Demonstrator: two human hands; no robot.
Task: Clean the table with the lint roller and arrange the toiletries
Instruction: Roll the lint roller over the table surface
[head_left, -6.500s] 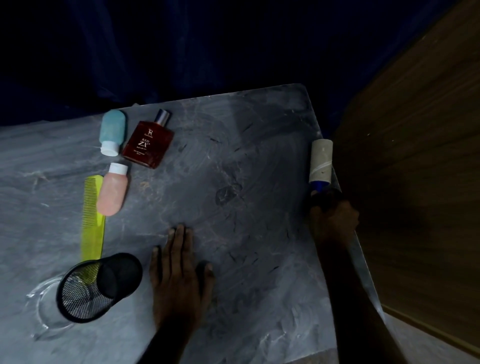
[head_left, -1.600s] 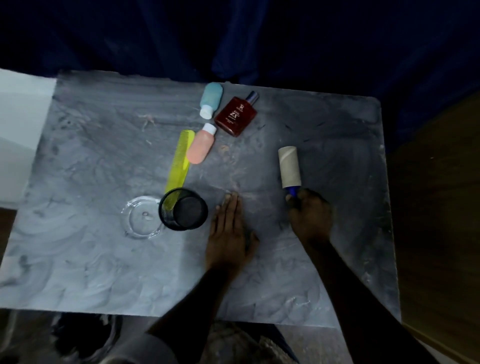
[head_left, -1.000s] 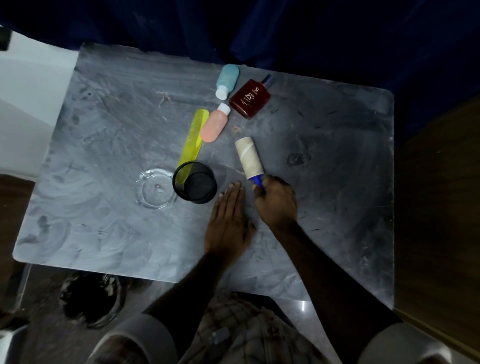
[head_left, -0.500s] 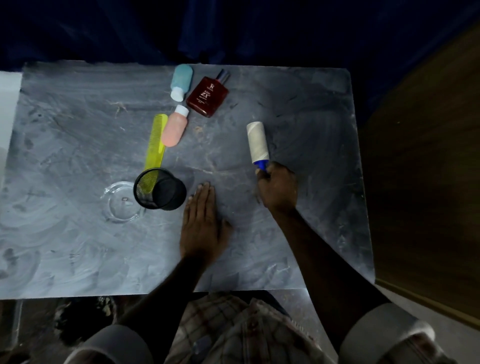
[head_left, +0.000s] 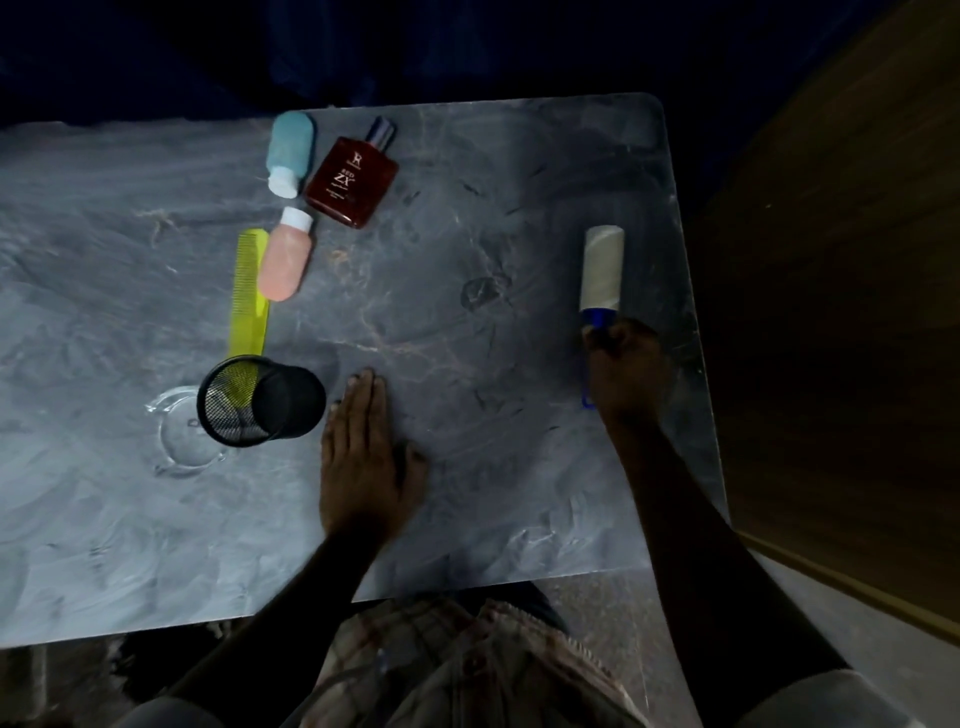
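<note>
1. While the right hand (head_left: 626, 366) curls round the blue handle of the lint roller (head_left: 601, 270), its roll lies on the table (head_left: 467, 493) near the right edge.
2. Left hand (head_left: 363, 457) rests flat, fingers straight and together, toward the front edge.
3. Teal bottle (head_left: 290, 150), perfume bottle (head_left: 352, 182), pink bottle (head_left: 287, 260) and comb (head_left: 248, 291) lie toward the back edge.

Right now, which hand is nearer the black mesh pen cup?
Left. The left hand lies flat just right of the black mesh pen cup; the right hand grips the blue-handled lint roller far right.
</note>
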